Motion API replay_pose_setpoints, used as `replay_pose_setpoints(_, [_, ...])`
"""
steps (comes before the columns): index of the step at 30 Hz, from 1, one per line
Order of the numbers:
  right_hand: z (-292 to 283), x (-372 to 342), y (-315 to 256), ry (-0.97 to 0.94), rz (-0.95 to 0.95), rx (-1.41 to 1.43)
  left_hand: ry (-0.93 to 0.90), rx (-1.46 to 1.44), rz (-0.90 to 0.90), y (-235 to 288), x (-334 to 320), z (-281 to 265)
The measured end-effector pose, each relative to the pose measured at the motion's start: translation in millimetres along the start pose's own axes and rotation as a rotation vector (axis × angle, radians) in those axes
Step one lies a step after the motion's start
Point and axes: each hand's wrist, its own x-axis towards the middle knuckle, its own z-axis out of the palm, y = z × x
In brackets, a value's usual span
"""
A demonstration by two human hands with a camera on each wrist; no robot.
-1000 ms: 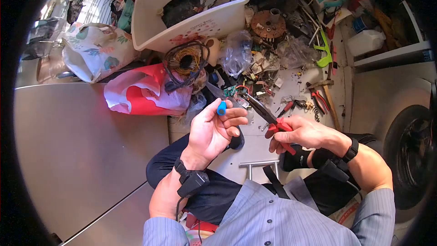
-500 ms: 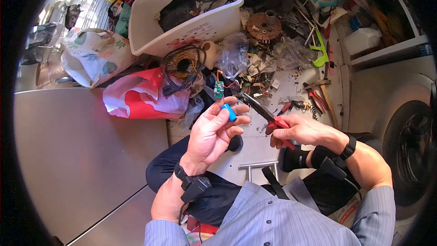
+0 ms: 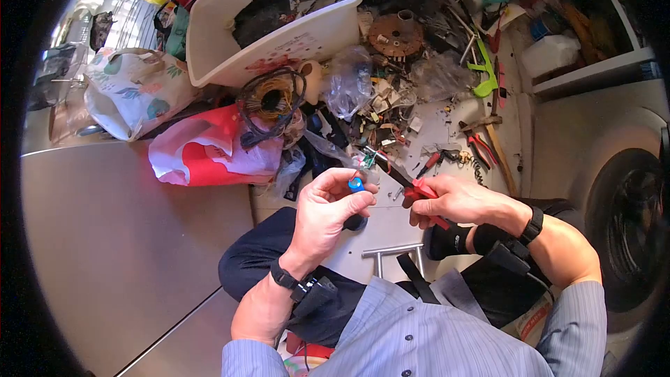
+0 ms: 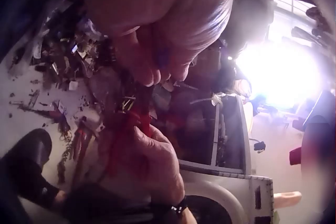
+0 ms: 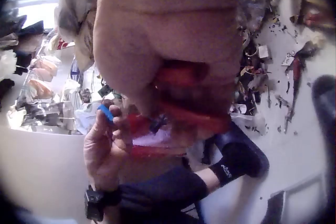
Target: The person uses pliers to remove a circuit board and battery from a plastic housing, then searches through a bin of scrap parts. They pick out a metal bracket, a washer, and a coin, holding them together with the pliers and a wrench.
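My left hand [image 3: 322, 215] pinches a small blue cylindrical battery [image 3: 356, 186] between thumb and fingers, its round end facing up toward the head camera. Just beyond the fingertips hangs a green circuit board [image 3: 368, 160] on thin wires. Long-nose pliers with red handles [image 3: 423, 190] are gripped in my right hand [image 3: 457, 199]; their dark nose points up and left, the tip overlapping the board's edge in the head view. In the right wrist view, the battery [image 5: 105, 112] shows above the left hand, while the right palm covers much of the pliers' handles [image 5: 194, 112].
Beyond the hands lie loose electronic scraps [image 3: 387, 101], a coiled cable [image 3: 272, 101] and a white bin [image 3: 279, 52]. A hammer [image 3: 499, 157] and red-handled pliers [image 3: 481, 146] rest on the floor at right. A red-and-white bag [image 3: 216, 150] is at left; a metal handle [image 3: 393, 251] lies near the legs.
My left hand has turned, tipping the battery so its end faces up. The circuit board swung up, then dropped back beside the pliers' tip. The right hand keeps its grip on the pliers.
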Motion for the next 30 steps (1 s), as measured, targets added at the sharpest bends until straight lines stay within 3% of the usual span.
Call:
replay_pose_setpoints(10, [0.1, -2.0, -1.8, -0.026, -0.028, -0.059, 0.039, 0.373, 0.182, -9.6, -1.9, 12.5])
replay_pose_setpoints(12, [1.2, 2.1, 5.1, -0.044, -0.133, 0.19, 0.027, 0.461, 0.201, -10.2, -1.9, 11.9])
replay_pose_setpoints(17, [5.6, 6.2, 3.3, 0.083, -0.198, 0.413, -0.041, 0.761, 0.289, -6.6, -4.5, 20.3])
replay_pose_setpoints(18, [5.2, 6.0, 2.2, 0.148, -0.206, 0.408, -0.047, 0.756, 0.284, -9.7, -5.3, 22.1])
replay_pose_setpoints(20, [4.6, 3.1, -2.9, 0.225, -0.237, 0.389, -0.055, 0.473, 0.084, -15.6, -7.6, 24.9])
replay_pose_setpoints(23, [5.7, 1.4, -2.1, 0.284, -0.251, 0.313, -0.068, 0.401, -0.004, -18.1, -8.6, 26.0])
replay_pose_setpoints(30, [6.9, 2.1, -3.8, 0.212, -0.291, 0.378, -0.067, 0.33, -0.106, -17.0, -10.8, 29.0])
